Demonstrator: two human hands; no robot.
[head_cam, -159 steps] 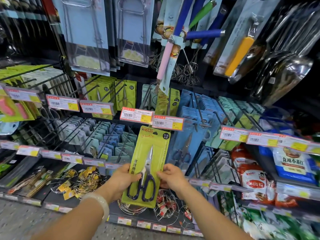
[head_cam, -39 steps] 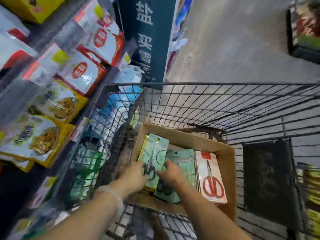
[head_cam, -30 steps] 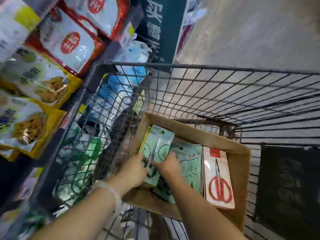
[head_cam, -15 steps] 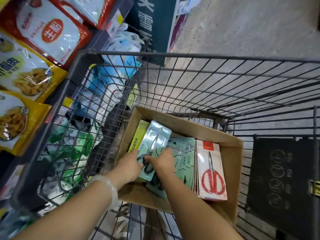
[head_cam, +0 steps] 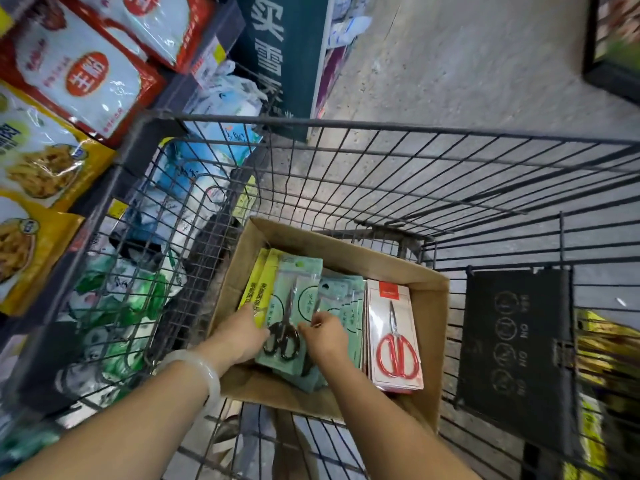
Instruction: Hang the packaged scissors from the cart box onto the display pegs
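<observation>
A cardboard box [head_cam: 426, 296] stands in the wire cart [head_cam: 381, 174]. Inside lie stacks of packaged scissors. On top is a pale green pack with black-handled scissors [head_cam: 294, 299]. My left hand [head_cam: 242, 336] grips its left edge, and my right hand [head_cam: 325, 337] pinches its right edge. Yellow-green packs [head_cam: 258, 285] sit under it at the left. More green packs [head_cam: 346, 299] lie in the middle. A white pack with red-handled scissors [head_cam: 393, 334] tops the right stack. The display pegs are out of view.
Shelves with red and yellow food bags [head_cam: 59, 109] run along the left, close to the cart. A dark teal sign panel [head_cam: 280, 53] stands beyond the cart's front. A black fold-down seat flap [head_cam: 516, 351] hangs at the cart's right. Grey floor [head_cam: 467, 64] lies ahead.
Since hanging a yellow-green pack on the pegs, I have turned to the cart. In the last second both hands have closed on the top green pack and tilted it slightly.
</observation>
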